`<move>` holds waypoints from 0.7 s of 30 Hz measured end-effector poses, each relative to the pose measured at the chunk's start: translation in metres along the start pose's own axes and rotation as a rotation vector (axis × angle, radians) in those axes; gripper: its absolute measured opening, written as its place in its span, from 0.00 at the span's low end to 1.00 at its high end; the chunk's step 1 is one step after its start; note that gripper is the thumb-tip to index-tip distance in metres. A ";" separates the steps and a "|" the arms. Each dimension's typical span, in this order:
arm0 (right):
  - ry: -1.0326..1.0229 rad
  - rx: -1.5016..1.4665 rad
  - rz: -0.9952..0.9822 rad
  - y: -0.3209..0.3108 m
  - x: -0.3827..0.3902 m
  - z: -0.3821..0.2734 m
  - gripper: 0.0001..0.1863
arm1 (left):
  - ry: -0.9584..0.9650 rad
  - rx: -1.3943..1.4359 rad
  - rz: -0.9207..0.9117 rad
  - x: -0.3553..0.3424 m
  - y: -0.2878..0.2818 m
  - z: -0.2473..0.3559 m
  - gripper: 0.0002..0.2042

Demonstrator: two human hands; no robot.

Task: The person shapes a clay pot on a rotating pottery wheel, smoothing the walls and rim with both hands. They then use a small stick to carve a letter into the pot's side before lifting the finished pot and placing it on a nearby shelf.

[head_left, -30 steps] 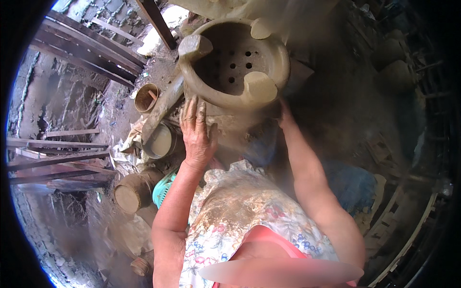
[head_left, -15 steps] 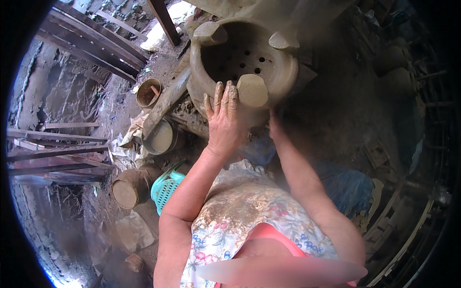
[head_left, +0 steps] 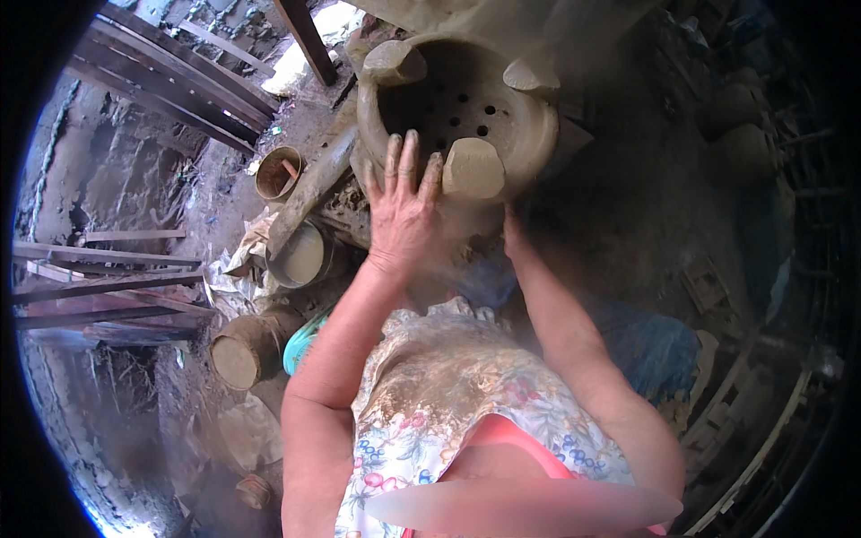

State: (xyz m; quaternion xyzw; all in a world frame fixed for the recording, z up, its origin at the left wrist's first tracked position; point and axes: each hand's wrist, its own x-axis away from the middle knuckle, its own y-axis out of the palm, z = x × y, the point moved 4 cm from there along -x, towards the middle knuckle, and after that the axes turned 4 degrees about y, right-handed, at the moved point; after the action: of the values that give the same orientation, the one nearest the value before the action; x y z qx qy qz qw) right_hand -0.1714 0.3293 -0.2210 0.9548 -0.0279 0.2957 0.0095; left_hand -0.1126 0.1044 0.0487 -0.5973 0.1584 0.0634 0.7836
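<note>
A clay stove pot (head_left: 529,130) with a perforated inner floor and three thick knobs on its rim sits at the upper middle. My left hand (head_left: 401,202), clay on its fingers, lies spread over the pot's near left wall, fingertips at the rim beside the front knob (head_left: 473,169). My right hand (head_left: 513,229) reaches to the underside of the pot's near right; its fingers are mostly hidden by the pot and a blurred patch. A long muddy plank or bar (head_left: 305,202) runs down-left from beside the pot.
A small bucket (head_left: 273,176) with a stick, a pail of pale liquid (head_left: 300,255), an overturned container (head_left: 235,357) and turquoise plastic (head_left: 300,345) lie left. Dark boards (head_left: 152,81) lean at upper left. A blue sheet (head_left: 655,350) and stacked pots (head_left: 735,143) are right, in shadow.
The pot has shifted right since a second ago. My left hand moved right with it, then slightly left and up along the rim. My right hand moved a little left and down.
</note>
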 end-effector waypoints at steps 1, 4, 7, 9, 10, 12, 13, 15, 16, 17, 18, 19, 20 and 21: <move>0.003 -0.002 -0.013 -0.002 -0.001 0.002 0.50 | -0.009 -0.136 -0.076 -0.001 0.002 -0.002 0.39; 0.039 0.043 -0.014 -0.005 -0.004 0.007 0.50 | -0.005 0.038 0.031 0.000 -0.002 0.000 0.40; 0.023 0.100 0.024 -0.005 -0.006 0.009 0.50 | -0.004 0.246 0.010 0.011 0.007 0.010 0.42; 0.026 0.093 0.019 -0.003 -0.005 0.008 0.50 | -0.049 0.061 -0.072 0.015 0.013 0.006 0.42; 0.051 0.066 -0.002 -0.004 -0.002 0.007 0.50 | 0.000 -0.059 0.016 0.014 0.009 0.001 0.42; 0.092 0.050 -0.017 -0.004 0.006 0.003 0.50 | -0.066 -0.193 -0.005 0.015 0.009 -0.010 0.42; 0.098 0.060 -0.017 -0.002 0.009 -0.001 0.51 | -0.058 -0.104 0.074 0.015 0.007 -0.013 0.43; 0.091 0.041 -0.025 0.005 0.017 -0.008 0.50 | -0.118 0.013 0.158 0.017 0.006 -0.015 0.43; 0.083 0.015 -0.032 0.007 0.021 -0.010 0.50 | -0.072 0.067 0.134 0.018 0.011 -0.007 0.44; 0.066 -0.012 -0.039 0.010 0.024 -0.012 0.50 | -0.017 0.125 0.125 0.020 0.016 0.002 0.44; 0.106 0.002 -0.025 0.011 0.027 -0.011 0.48 | -0.030 0.150 0.146 0.020 0.019 0.001 0.43; 0.138 0.015 -0.009 0.011 0.029 -0.011 0.46 | 0.027 0.162 0.198 0.022 0.021 0.008 0.42; 0.156 0.030 0.005 0.010 0.030 -0.010 0.44 | -0.005 0.060 0.178 0.020 0.024 0.001 0.41; 0.165 0.029 -0.001 0.009 0.031 -0.009 0.44 | 0.013 -0.039 0.211 0.020 0.023 -0.006 0.39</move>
State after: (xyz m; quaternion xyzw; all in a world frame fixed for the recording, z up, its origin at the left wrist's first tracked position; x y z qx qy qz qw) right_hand -0.1521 0.3193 -0.1960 0.9273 -0.0224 0.3736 -0.0022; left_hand -0.1014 0.1033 0.0197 -0.5929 0.2241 0.1448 0.7598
